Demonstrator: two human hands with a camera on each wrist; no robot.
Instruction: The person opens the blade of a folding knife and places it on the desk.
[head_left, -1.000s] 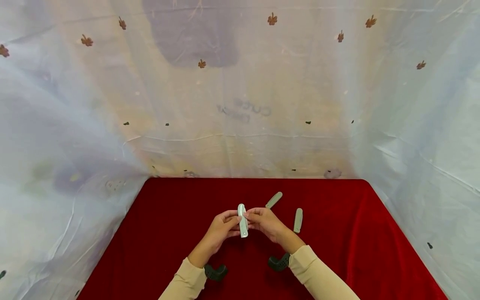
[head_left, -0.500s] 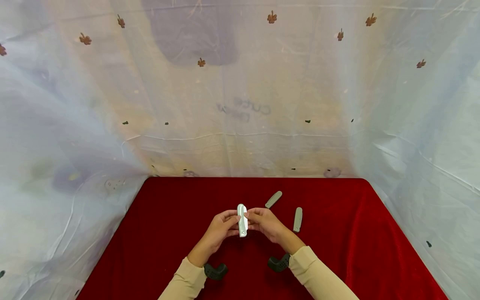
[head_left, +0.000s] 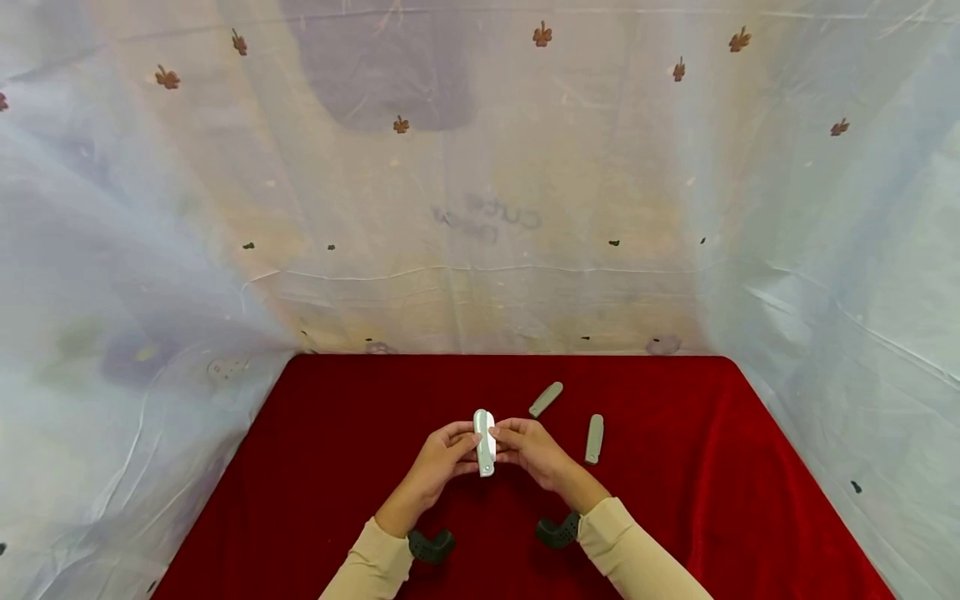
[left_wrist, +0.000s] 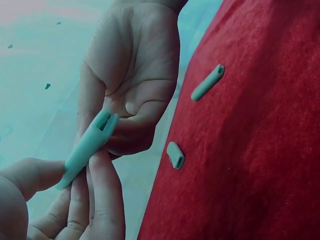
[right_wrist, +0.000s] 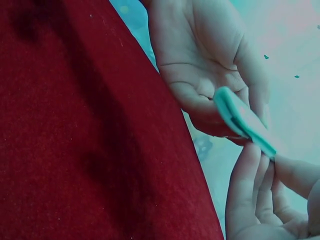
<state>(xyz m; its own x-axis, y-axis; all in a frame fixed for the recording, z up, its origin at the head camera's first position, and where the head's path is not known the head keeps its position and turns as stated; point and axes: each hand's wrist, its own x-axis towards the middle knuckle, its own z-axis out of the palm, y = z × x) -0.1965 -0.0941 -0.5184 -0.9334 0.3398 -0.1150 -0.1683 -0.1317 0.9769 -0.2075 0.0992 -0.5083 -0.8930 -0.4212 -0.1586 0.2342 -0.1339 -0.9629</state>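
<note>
Both hands hold a pale green folding knife (head_left: 481, 443) up over the red cloth, handle roughly upright in the head view. My left hand (head_left: 437, 463) grips the handle from the left, thumb on its near face and fingers behind. From the right, my right hand (head_left: 537, 451) pinches the light blade edge between thumb and fingers. A slot shows along the knife (left_wrist: 85, 150) in the left wrist view. The blade lies close against the handle; fingers partly hide it. Two similar folded knives, one slanted (head_left: 546, 400) and one nearly upright (head_left: 594, 439), lie to the right.
A red velvety cloth (head_left: 337, 433) covers the table. Pale patterned sheets (head_left: 480, 308) rise behind it and at both sides. A dark curved wrist piece (head_left: 432, 547) hangs by the left wrist, another (head_left: 558, 530) by the right.
The knife has turned slightly, and more of the bright white strip along its right side shows than one second ago. Both hands stay almost in place, keeping their hold.
</note>
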